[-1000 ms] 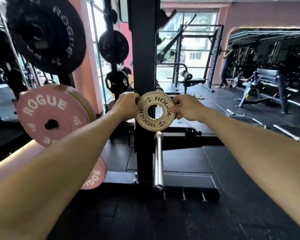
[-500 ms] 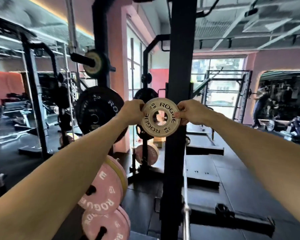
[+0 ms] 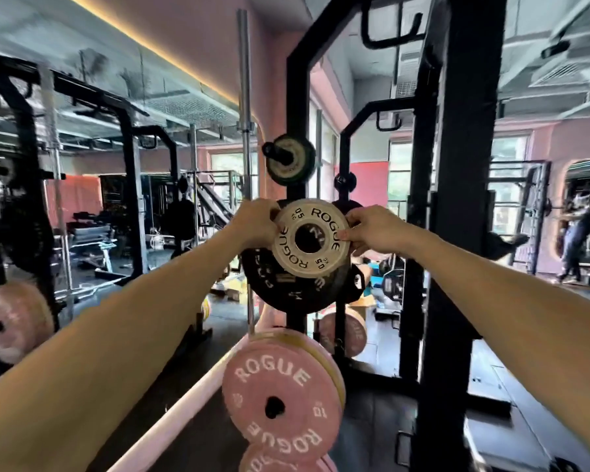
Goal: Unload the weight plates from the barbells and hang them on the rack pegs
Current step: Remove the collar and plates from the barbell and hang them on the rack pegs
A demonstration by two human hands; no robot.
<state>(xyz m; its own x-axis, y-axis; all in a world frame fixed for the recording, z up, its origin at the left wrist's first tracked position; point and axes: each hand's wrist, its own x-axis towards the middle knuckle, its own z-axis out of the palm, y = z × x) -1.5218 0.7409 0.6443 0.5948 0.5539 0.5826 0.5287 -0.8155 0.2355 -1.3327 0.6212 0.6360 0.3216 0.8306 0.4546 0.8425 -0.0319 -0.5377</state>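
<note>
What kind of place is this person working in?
A weight-training gym, by the look of it: black power racks, pink Rogue weight plates hung on storage pegs, and a small Rogue change plate held in both hands.

Two bare forearms reach into view from the lower corners, with no sleeve, cuff or band on either as far as the frame shows them (the upper arms lie outside it). The wrists carry no watch, strap or bracelet. The left hand (image 3: 256, 223) wears no glove or ring, its knuckles rounded and smooth. The right hand (image 3: 372, 229) is likewise ungloved, with short, unpainted fingernails on the fingertips (image 3: 344, 236) facing the camera. Both forearms look smooth, slightly blurred toward the edges.
</note>
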